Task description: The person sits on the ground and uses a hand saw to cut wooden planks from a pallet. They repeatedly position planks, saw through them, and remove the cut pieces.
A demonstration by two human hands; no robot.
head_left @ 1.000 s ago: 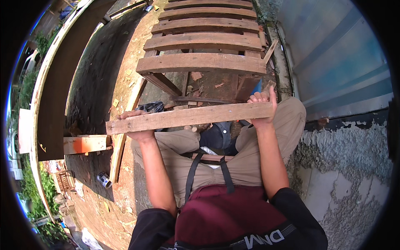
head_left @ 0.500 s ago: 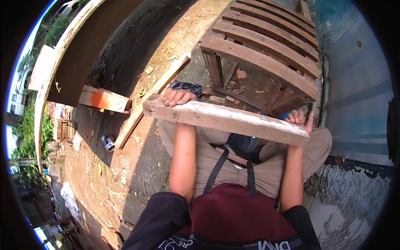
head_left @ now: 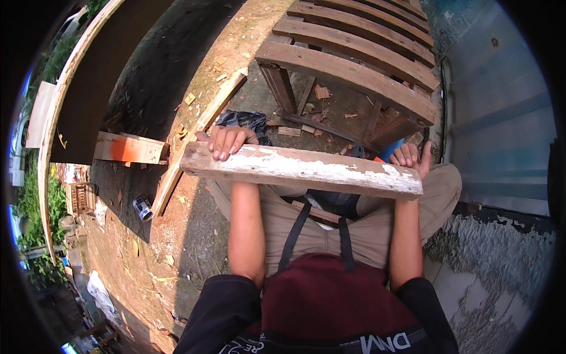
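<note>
I have a weathered plank [head_left: 306, 170] with flaking white paint carried crosswise in front of me, level above my lap, one hand at each end so the weight is shared and the board cannot swing. My left hand [head_left: 227, 141] is curled over the plank's far edge near its left end, fingers wrapped down onto the top face in a firm hold. My right hand [head_left: 411, 158] sits behind the right end; its fingers show above the far edge and look partly raised, so I cannot tell how tightly it grips. Beyond the plank stands a slatted wooden bench frame [head_left: 354, 65] on bare dirt, with wood chips scattered under it. A long thin batten [head_left: 200, 135] lies on the ground at left, beside a short block with an orange-painted face [head_left: 128, 148] and a crushed can [head_left: 142, 207].
</note>
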